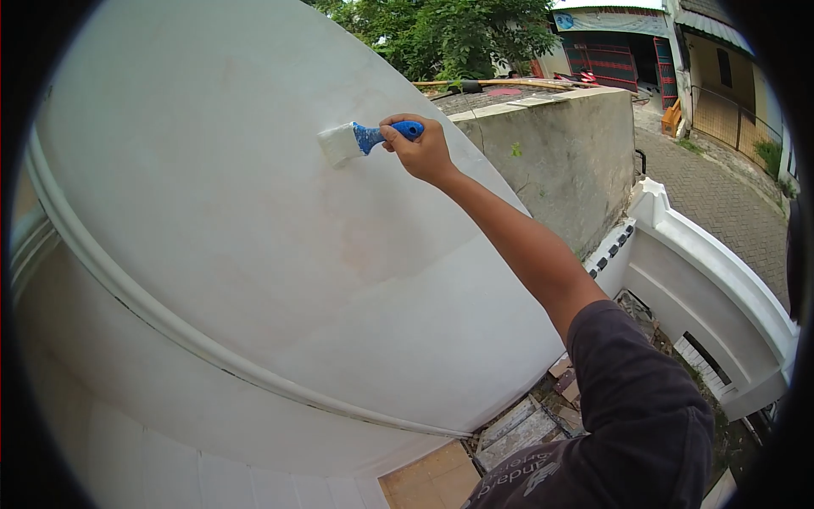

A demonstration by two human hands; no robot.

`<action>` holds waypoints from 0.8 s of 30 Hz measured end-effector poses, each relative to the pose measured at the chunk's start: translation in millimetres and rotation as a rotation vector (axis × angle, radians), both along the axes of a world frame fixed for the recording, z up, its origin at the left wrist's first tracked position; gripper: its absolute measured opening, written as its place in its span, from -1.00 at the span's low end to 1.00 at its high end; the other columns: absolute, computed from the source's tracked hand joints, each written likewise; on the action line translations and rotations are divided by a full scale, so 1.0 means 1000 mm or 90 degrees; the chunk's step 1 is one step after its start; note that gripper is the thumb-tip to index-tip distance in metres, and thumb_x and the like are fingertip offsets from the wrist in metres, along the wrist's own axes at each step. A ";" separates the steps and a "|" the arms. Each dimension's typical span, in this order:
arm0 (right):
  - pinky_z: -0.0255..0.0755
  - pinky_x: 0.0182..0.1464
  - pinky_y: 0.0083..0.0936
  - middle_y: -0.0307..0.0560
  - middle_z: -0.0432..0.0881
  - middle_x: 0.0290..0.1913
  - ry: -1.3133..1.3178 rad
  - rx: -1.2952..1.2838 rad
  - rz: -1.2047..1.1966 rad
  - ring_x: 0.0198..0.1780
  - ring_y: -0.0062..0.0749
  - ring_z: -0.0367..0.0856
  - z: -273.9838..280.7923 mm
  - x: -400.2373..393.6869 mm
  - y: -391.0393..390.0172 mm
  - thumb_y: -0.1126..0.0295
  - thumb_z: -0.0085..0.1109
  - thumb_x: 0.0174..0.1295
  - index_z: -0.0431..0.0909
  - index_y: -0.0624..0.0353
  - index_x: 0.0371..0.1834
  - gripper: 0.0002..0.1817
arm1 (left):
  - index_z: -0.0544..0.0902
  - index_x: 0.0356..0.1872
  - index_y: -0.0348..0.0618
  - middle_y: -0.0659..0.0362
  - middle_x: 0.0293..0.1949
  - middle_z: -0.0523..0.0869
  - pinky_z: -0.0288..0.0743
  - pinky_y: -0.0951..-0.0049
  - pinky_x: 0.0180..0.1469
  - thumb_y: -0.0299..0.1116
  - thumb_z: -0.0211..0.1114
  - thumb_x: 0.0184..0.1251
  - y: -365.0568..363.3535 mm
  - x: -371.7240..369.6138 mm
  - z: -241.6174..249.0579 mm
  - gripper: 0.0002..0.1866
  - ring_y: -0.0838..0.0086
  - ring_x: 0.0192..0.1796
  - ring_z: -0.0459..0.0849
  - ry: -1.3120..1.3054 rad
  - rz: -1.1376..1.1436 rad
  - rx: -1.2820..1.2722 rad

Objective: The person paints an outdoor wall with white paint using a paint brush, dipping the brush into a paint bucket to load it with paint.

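My right hand [421, 151] is closed around the blue handle of a paintbrush [366, 138], with the arm stretched out toward the wall. White paint is smeared on the handle near the bristles. The wide, pale bristles lie against a white wall [280, 212], pointing left. Below the brush the wall has a greyish, faintly pinkish patch [373, 237], and the surface around it looks whiter. My left hand is out of view.
A white pipe or moulding [212, 355] curves along the wall's lower left. Rubble and boards [521, 433] lie on the ground below, beside tan floor tiles [432, 475]. A bare concrete wall [568, 144] and a white boundary wall [704, 288] stand at right, with a paved street [721, 187] beyond.
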State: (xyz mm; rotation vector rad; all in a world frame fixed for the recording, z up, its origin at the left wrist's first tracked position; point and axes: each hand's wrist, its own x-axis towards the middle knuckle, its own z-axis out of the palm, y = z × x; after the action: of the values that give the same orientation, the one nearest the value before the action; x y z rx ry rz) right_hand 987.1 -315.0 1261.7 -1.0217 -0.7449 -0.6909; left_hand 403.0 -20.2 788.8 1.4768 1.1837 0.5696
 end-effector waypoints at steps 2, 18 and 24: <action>0.55 -0.36 -0.70 -0.15 0.68 -0.42 -0.010 0.025 -0.112 -0.40 -0.57 0.68 -0.002 0.029 -0.028 0.41 0.26 0.25 0.65 0.34 -0.26 -0.83 | 0.57 -0.20 -0.11 0.26 -0.53 0.54 0.43 0.48 -0.48 -0.06 0.14 0.37 -0.001 -0.002 -0.002 -0.69 0.54 -0.52 0.52 0.000 0.007 -0.005; 0.57 -0.25 -0.41 -0.01 0.66 -0.30 -0.400 -0.158 -0.258 -0.29 -0.14 0.67 -0.003 -0.033 0.046 0.57 0.22 0.15 0.59 0.22 -0.27 -0.91 | 0.56 -0.22 -0.12 0.25 -0.54 0.53 0.43 0.47 -0.49 -0.06 0.14 0.38 -0.016 -0.005 -0.015 -0.68 0.53 -0.53 0.51 -0.007 0.040 -0.028; 0.55 -0.36 -0.64 -0.12 0.69 -0.43 -0.036 0.092 0.072 -0.41 -0.59 0.68 0.024 0.007 0.002 0.44 0.26 0.24 0.65 0.34 -0.27 -0.85 | 0.56 -0.23 -0.13 0.25 -0.55 0.53 0.43 0.47 -0.50 -0.06 0.14 0.38 -0.006 -0.009 -0.009 -0.68 0.53 -0.53 0.51 0.003 0.041 -0.022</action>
State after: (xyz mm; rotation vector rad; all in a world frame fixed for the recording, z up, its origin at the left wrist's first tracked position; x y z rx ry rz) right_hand 994.2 -312.5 1285.7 -0.8244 -0.7838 -0.6680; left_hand 394.5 -26.1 779.8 1.4160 1.2425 0.5875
